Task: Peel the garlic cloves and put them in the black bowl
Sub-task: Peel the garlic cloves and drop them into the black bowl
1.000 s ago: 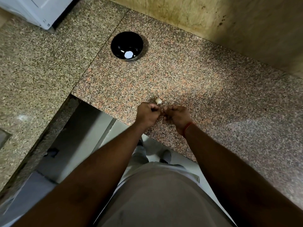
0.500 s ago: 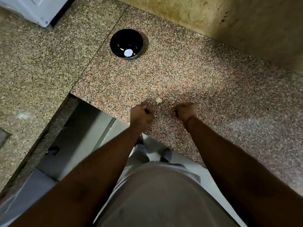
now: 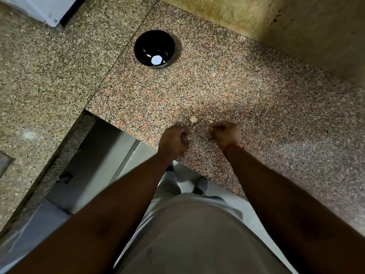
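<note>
Speckled granite counter (image 3: 256, 107), our fists at its near edge.
Left hand (image 3: 173, 140) & right hand (image 3: 226, 133) both curled; can't tell what each grips. Clove (image 3: 193, 119) lies just beyond, black bowl (image 3: 154, 48) far back. Risk: we knock clove off the edge.

Between the left hand (image 3: 173, 142) and the right hand (image 3: 227, 134) lies an open strip of granite counter (image 3: 227, 89), with one garlic clove (image 3: 193, 120) sitting just beyond its far end. From there up to the black bowl (image 3: 154, 48) the stone is bare, so a straight path runs to the bowl's rim. A wall (image 3: 296, 30) borders the counter on the far right. A white appliance (image 3: 45, 8) stands at the far left corner, well apart from the bowl
</note>
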